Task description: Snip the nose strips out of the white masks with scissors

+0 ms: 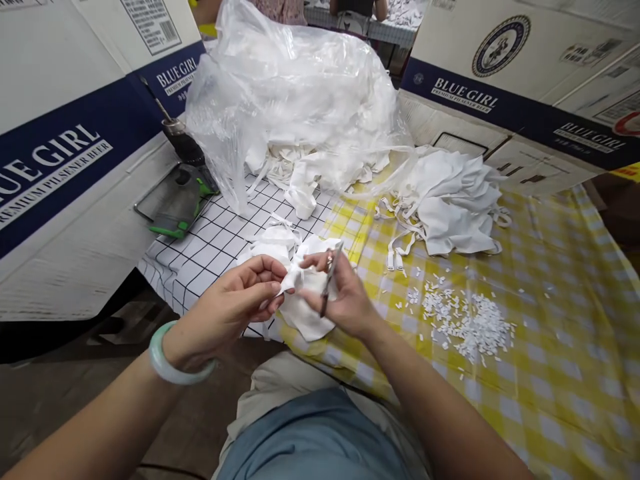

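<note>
My left hand (250,290), with a pale green bangle (173,367) on its wrist, pinches the edge of a white fabric piece (307,317) between thumb and fingers. Close beside it, my right hand (345,293) has a slim pair of metal scissors (329,287) across its palm and fingers. The right fingertips reach toward the same fabric; whether they grip it is hard to see. The fabric hangs over the near table edge. Just behind it lies another white fabric piece (275,239) with narrow straps.
A stack of white strapped pieces (450,200) and scattered small white bits (475,327) lie on the yellow checked cloth (565,320). Behind stands a clear plastic bag (310,80) of white fabric. A black-and-green power drill (183,180) sits left. Cartons (65,173) flank both sides.
</note>
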### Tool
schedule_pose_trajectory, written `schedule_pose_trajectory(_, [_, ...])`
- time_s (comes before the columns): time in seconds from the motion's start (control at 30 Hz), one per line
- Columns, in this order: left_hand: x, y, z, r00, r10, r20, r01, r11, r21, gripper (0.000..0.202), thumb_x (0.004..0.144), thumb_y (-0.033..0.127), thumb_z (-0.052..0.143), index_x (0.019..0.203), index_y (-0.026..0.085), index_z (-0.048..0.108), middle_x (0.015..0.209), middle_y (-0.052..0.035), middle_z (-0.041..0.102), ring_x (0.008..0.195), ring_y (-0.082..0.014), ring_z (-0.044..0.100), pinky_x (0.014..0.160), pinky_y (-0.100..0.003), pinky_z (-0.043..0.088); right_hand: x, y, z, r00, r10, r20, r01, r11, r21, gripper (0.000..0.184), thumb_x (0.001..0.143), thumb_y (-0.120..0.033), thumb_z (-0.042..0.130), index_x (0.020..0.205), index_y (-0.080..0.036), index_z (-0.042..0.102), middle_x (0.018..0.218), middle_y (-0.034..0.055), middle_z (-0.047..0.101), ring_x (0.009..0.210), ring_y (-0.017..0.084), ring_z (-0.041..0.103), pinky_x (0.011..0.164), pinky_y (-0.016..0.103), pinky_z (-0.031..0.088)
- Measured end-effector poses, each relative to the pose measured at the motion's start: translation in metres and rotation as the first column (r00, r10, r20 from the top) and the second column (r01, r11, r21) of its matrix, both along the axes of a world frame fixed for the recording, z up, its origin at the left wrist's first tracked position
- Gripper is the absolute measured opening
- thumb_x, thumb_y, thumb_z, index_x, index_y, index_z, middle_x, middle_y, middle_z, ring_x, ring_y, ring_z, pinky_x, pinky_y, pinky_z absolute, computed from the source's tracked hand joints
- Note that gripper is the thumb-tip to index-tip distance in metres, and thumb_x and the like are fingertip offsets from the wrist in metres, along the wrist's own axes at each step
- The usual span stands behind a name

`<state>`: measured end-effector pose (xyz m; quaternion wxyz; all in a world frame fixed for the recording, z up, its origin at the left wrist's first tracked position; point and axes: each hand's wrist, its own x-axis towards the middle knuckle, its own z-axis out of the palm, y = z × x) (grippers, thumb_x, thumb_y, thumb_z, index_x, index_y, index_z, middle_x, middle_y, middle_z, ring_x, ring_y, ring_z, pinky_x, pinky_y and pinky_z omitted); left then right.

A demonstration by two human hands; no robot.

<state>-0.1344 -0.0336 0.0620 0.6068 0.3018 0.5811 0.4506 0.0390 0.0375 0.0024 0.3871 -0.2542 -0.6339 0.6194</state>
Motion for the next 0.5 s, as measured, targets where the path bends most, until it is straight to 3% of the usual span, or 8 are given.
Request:
schedule_pose_trajectory(0.07, [0.0, 0.002, 0.003, 1.0, 0.003, -0.007, -0.003, 1.0, 0.017, 0.02, 0.077, 0.031, 0.071, 0.09, 0.02, 0.06, 0.069, 0.0025, 0.054, 0.054, -0.0076, 0.045, 0.047, -0.017, 0.035, -0.008, -0.008, -0.005, 0.999, -0.036, 0.014, 0.036, 0.999, 0.033, 0.03, 0.071, -0.017, 0.069, 0.092, -0.025, 0.049, 0.1, 0.0023, 0.063, 0.096, 0.018, 0.063, 0.091, 0.034, 0.05])
schedule_pose_trajectory(0.17, [-0.005, 0.004, 0.005, 0.968, -0.032, -0.249, 0.068, 0.988, 0.138, 0.016, 0.083, 0.034, 0.067, 0.09, 0.02, 0.064, 0.074, -0.0003, 0.059, 0.062, -0.0114, 0.052, 0.053, -0.02, 0.042, -0.015, -0.008, -0.002, 0.985, -0.173, -0.018, 0.171, 0.981, -0.091, 0.021, 0.073, -0.024, 0.067, 0.085, -0.024, 0.049, 0.087, 0.0003, 0.061, 0.082, 0.015, 0.061, 0.079, 0.029, 0.051])
schedule_pose_trajectory(0.27, [-0.013, 0.003, 0.003, 0.807, -0.091, -0.583, 0.309, 0.907, 0.287, 0.014, 0.088, 0.032, 0.063, 0.089, 0.019, 0.069, 0.09, -0.0056, 0.065, 0.08, -0.0171, 0.058, 0.066, -0.025, 0.047, -0.01, 0.011, 0.019, 0.996, -0.085, -0.006, 0.08, 0.961, -0.266, 0.027, 0.07, -0.032, 0.073, 0.08, -0.022, 0.051, 0.075, -0.0033, 0.056, 0.063, 0.01, 0.051, 0.06, 0.023, 0.045])
schedule_pose_trajectory(0.33, [-0.015, 0.002, 0.002, 0.704, -0.148, -0.695, 0.472, 0.829, 0.302, 0.016, 0.091, 0.03, 0.06, 0.088, 0.019, 0.07, 0.091, -0.0064, 0.064, 0.08, -0.017, 0.057, 0.066, -0.025, 0.045, -0.004, 0.027, 0.035, 1.0, 0.025, -0.008, -0.027, 0.936, -0.352, 0.032, 0.066, -0.034, 0.078, 0.076, -0.02, 0.051, 0.065, -0.0065, 0.051, 0.054, 0.007, 0.043, 0.051, 0.02, 0.036])
schedule_pose_trajectory(0.4, [-0.014, 0.001, 0.003, 0.685, -0.263, -0.68, 0.568, 0.777, 0.271, 0.021, 0.096, 0.029, 0.054, 0.088, 0.018, 0.07, 0.083, -0.0049, 0.062, 0.073, -0.0154, 0.055, 0.063, -0.025, 0.044, 0.001, 0.038, 0.044, 0.995, 0.098, -0.025, -0.1, 0.908, -0.406, 0.035, 0.062, -0.031, 0.081, 0.075, -0.02, 0.051, 0.061, -0.0086, 0.048, 0.05, 0.005, 0.039, 0.048, 0.02, 0.031])
schedule_pose_trajectory(0.5, [-0.004, 0.002, 0.007, 0.749, -0.402, -0.527, 0.598, 0.753, 0.275, 0.026, 0.099, 0.029, 0.048, 0.091, 0.018, 0.07, 0.08, -0.0039, 0.06, 0.076, -0.0166, 0.056, 0.069, -0.026, 0.047, 0.001, 0.042, 0.039, 0.987, 0.149, -0.057, -0.158, 0.867, -0.473, 0.038, 0.06, -0.027, 0.084, 0.077, -0.019, 0.052, 0.063, -0.0086, 0.051, 0.05, 0.005, 0.041, 0.048, 0.019, 0.032])
